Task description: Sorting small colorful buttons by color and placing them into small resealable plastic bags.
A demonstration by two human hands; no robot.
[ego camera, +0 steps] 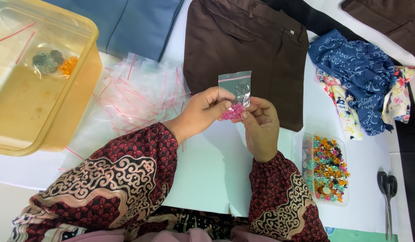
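Your white bench (207,166) is crowded round its rim. At ten o'clock a translucent yellow plastic tub (84,96) reaches off the left and top edges, with a small bag of dark and orange pieces inside. At eleven o'clock, just beside the tub, lies a loose heap of clear zip bags with red seal strips (140,96). At twelve o'clock a folded brown garment (247,49) lies flat, with a folded blue-grey cloth (131,22) to its left. At two o'clock a crumpled blue patterned fabric (355,71) rests on a floral scrap. At four o'clock a clear shallow plastic tray of mixed coloured faceted beads (328,168) stands near your right wrist, and black-handled scissors (387,188) lie near the right edge. The open room you have is the bare white strip at the centre, between your forearms and running toward six o'clock.

Both your hands meet at the centre, raised over the lower edge of the brown garment. Your left hand (200,112) is curled narrow, thumb and fingertips pinching the left side of a small clear zip bag holding pink beads (235,96). Your right hand (261,125) is likewise closed, fingertips gripping the bag's lower right corner. The bag stands upright, its seal strip on top and the pink beads gathered at the bottom between your fingertips.
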